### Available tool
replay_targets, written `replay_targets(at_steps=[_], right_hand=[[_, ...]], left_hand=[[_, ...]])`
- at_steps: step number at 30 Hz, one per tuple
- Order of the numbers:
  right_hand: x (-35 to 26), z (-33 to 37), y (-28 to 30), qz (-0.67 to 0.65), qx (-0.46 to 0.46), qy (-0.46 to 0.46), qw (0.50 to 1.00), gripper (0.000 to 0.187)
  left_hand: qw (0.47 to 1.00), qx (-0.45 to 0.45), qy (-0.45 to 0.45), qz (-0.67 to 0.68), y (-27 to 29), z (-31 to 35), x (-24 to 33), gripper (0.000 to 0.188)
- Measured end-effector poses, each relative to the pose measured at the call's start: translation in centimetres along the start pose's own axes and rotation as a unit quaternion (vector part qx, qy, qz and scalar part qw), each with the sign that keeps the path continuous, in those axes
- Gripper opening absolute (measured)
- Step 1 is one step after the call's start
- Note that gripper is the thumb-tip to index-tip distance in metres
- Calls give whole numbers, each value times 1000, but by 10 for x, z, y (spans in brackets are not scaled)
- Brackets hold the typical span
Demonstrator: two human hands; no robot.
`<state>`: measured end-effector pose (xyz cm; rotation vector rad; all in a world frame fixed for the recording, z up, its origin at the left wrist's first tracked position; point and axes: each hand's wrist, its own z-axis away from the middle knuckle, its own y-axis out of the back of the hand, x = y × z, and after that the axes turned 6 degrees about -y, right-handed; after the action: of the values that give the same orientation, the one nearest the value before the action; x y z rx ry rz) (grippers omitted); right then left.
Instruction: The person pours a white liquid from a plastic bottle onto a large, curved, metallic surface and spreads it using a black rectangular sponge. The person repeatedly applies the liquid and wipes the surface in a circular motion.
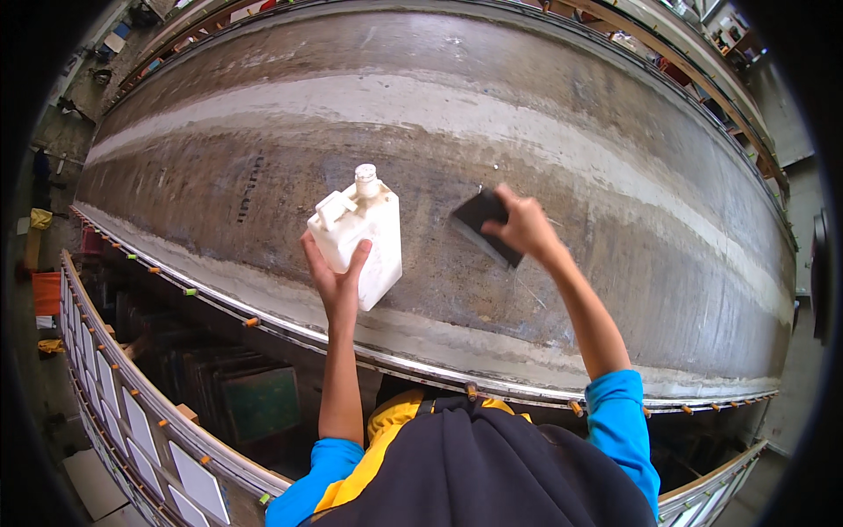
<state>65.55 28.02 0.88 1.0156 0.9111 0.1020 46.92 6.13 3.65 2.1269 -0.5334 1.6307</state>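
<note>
A white plastic jug (380, 255) with a narrow neck stands out in front of me, tilted slightly. My left hand (338, 272) is closed around its near left side, thumb across the front. To the right, my right hand (527, 230) grips a dark, flat rectangular block (485, 225), its kind not clear, held at a slant against or just over the table. Under both lies a long brown-grey table (439, 158) with a stained, worn surface and paler bands along it. Whether the jug's base touches the table I cannot tell.
A metal rail (421, 369) with orange and green pegs runs along the table's near edge. Below it, dark framed panels (259, 404) stand in shadow. At lower left, a rack (132, 422) holds white tiles. A small white speck (495, 166) lies beyond the block.
</note>
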Motion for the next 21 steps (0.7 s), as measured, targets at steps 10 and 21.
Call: replay_targets(at_steps=[10, 21], right_hand=[[-20, -19, 4, -71, -4, -107, 992, 67], [55, -24, 61, 73, 318, -255, 910, 51]], left_hand=[[999, -26, -29, 6, -8, -37, -3, 60], [993, -111, -36, 12, -10, -94, -28, 63]])
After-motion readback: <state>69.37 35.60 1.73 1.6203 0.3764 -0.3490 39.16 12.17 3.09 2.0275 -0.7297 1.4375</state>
